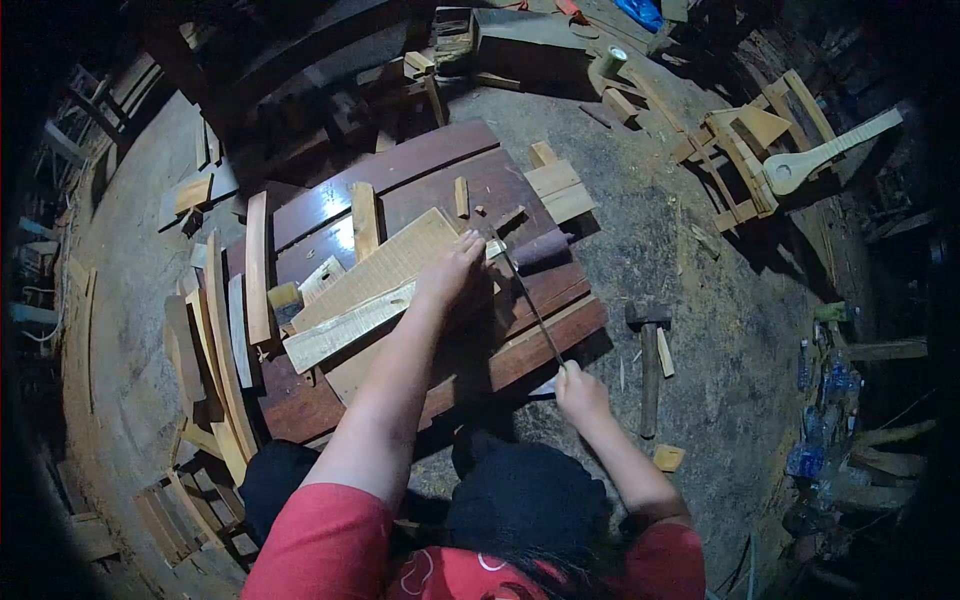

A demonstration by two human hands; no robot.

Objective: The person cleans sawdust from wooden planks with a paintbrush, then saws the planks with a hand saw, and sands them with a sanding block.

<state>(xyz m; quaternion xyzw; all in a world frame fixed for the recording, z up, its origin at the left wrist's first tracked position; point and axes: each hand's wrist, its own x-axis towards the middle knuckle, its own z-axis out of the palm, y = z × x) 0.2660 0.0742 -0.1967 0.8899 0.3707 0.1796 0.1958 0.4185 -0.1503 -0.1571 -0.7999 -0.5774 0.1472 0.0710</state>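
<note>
My left hand [457, 264] presses down on a pale wooden piece [345, 328], near its right end; the fingers lie close together on it. A wide light board [385, 262] lies beside that piece. My right hand [580, 392] is closed round the near end of a long, thin, dark saw-like tool [535, 308]. The tool runs from my right hand up to the end of the pale piece, just right of my left fingers. Both wooden pieces rest on a low reddish-brown wooden surface [310, 212].
A hammer [649, 370] lies on the floor to the right. A wooden frame [745, 165] with a paddle-shaped piece [790, 172] stands at the upper right. Curved wooden strips [225, 350] lean at the left edge. Small offcuts [461, 197] lie on the surface.
</note>
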